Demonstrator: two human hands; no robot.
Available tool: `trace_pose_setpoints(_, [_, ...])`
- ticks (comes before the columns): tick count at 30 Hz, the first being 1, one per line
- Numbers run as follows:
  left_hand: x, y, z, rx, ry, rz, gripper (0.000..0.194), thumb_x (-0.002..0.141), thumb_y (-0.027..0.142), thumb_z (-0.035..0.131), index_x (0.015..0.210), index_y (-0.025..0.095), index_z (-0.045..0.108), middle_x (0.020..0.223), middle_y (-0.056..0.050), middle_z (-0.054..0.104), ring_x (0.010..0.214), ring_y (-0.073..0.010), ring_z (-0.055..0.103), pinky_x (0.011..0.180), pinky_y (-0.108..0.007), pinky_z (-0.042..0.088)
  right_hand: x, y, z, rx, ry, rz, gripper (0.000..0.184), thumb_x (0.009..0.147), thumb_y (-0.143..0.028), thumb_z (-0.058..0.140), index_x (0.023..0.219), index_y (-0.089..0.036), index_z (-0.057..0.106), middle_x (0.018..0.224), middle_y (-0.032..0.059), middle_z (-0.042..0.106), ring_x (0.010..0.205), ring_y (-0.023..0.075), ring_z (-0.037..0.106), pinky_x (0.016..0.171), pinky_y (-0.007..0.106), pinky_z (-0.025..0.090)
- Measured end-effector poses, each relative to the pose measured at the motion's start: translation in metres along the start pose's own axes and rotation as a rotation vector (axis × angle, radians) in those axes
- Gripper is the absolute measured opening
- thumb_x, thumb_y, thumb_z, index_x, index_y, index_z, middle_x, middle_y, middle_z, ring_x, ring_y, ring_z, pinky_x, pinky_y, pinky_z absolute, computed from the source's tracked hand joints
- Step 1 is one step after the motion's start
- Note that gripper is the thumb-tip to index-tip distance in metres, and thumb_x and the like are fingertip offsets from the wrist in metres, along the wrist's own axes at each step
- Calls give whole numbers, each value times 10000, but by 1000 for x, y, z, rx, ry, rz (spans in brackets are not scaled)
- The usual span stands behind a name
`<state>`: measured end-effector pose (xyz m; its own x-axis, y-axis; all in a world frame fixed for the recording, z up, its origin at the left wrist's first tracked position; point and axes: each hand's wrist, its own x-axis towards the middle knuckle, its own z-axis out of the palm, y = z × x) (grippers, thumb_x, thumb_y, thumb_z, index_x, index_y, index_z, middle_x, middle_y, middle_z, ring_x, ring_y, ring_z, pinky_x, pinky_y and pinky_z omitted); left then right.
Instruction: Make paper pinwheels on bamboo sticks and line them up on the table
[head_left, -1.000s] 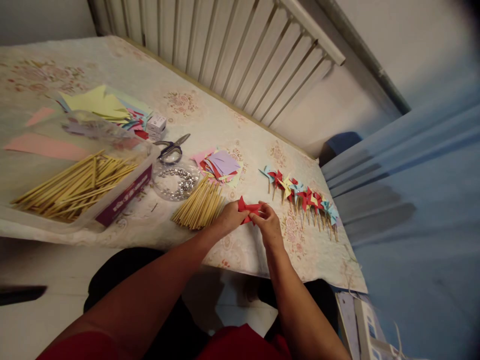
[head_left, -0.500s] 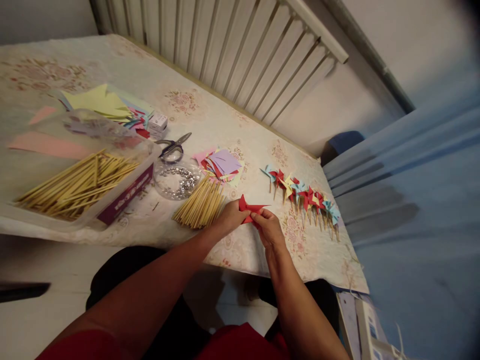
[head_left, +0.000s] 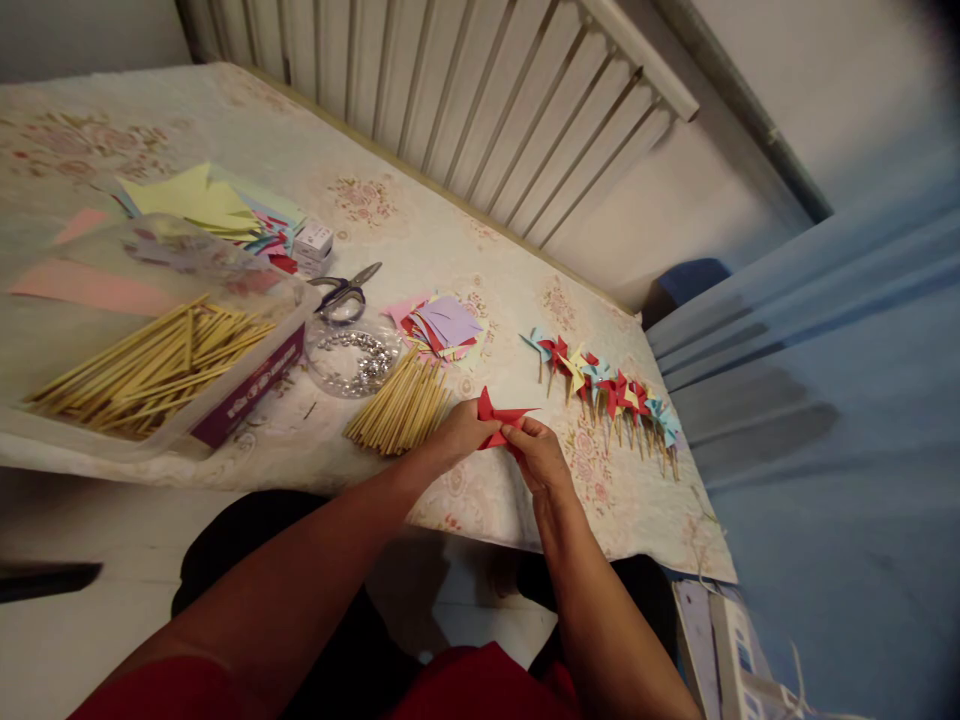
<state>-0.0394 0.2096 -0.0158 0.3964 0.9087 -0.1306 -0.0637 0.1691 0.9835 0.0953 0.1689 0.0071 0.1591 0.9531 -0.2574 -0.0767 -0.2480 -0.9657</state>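
Note:
A red paper pinwheel point(head_left: 508, 413), its corners folded in, is held between my two hands above the near part of the table. My left hand point(head_left: 470, 432) pinches it from the left, and my right hand point(head_left: 537, 448) grips its lower right with thumb and fingers. Parts of the paper are hidden by my fingers. Close to my left hand lies a bundle of thin wooden sticks point(head_left: 399, 408). Behind it is a pile of cut paper squares point(head_left: 448, 326), purple on top. A round clear dish point(head_left: 352, 360) holds small shiny metal pieces.
Finished pinwheels on sticks point(head_left: 611, 388) lie in a row at the right. On the left stand a clear plastic bin point(head_left: 279, 350) of sticks, scissors point(head_left: 346, 292), a small white box point(head_left: 313, 243) and coloured paper sheets point(head_left: 191, 205). A radiator point(head_left: 450, 110) runs behind the table; a blue curtain point(head_left: 817, 400) hangs right.
Both hands keep their hold on the red paper pinwheel in nearly the same place. Only a very slight shift of the view shows.

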Motion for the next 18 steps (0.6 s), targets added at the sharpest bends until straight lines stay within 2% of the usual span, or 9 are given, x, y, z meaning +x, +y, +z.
trace_pose_setpoints(7, [2, -5, 1, -100, -38, 1, 228, 653, 199, 578, 834, 106, 680, 754, -16, 652, 637, -112, 533, 617, -224, 423, 0, 0, -2, -53, -11, 4, 273, 540, -385, 797, 628, -206, 611, 665, -1, 646, 626, 147, 550, 640, 285, 448])
trace_pose_setpoints(18, [3, -8, 3, -153, -53, -11, 237, 656, 201, 606, 849, 94, 694, 741, -13, 658, 634, -109, 546, 637, -233, 437, -1, 1, -1, 37, -15, 0, 195, 558, -291, 788, 628, -196, 633, 654, -16, 649, 599, 118, 544, 661, 272, 436])
